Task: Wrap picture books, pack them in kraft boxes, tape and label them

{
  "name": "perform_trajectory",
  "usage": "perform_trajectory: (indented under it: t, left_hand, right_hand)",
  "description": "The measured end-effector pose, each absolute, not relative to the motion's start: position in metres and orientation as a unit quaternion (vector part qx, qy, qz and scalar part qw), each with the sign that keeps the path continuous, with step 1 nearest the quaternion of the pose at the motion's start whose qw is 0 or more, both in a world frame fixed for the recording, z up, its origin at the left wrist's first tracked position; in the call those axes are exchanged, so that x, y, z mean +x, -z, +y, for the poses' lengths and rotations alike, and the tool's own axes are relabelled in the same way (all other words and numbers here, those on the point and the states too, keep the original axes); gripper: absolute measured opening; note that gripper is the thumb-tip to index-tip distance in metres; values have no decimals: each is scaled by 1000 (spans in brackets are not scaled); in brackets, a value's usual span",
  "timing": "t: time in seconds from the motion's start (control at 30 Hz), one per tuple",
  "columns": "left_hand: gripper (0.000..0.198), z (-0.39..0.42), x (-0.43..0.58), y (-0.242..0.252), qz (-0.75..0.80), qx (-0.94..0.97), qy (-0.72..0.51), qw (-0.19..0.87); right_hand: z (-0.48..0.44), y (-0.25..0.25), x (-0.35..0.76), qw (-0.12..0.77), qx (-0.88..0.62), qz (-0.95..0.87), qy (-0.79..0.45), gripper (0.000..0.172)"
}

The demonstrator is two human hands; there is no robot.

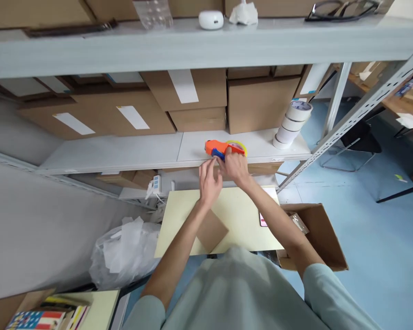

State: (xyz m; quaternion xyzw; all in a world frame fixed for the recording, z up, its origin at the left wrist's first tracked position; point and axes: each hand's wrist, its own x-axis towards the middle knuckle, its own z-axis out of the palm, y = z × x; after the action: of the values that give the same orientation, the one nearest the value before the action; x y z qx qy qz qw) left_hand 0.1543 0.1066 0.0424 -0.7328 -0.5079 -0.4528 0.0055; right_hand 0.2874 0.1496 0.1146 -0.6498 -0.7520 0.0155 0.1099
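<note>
An orange tape dispenser (217, 146) with a blue front part and a yellow-rimmed roll is held just at the front edge of the middle shelf. My right hand (236, 166) is closed around its rear part, over the roll. Close beside the blue part is my left hand (210, 179), its fingers curled together at the dispenser's end. Whatever thin thing those fingers pinch is too small to make out. Below the hands, a flat brown cardboard piece (212, 231) lies on the pale yellow table (179, 206), partly covered by my left forearm.
Cardboard boxes (192, 91) line the middle shelf (141, 153), and stacked tape rolls (291, 126) stand at its right. A power strip (156, 184) sits below. An open carton (325, 243) is right of the table, with a phone (262, 220) near that side. At left lies a plastic bag (124, 252).
</note>
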Motion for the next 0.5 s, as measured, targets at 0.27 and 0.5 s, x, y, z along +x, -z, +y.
perform_trajectory:
  t: [0.27, 0.5]
  left_hand:
    - [42, 124, 134, -82, -494, -742, 452, 23]
    - [40, 103, 97, 7, -560, -734, 379, -65]
  right_hand:
    - [230, -106, 284, 40, -621, -782, 6, 51]
    - [194, -55, 295, 201, -609, -765, 61, 52]
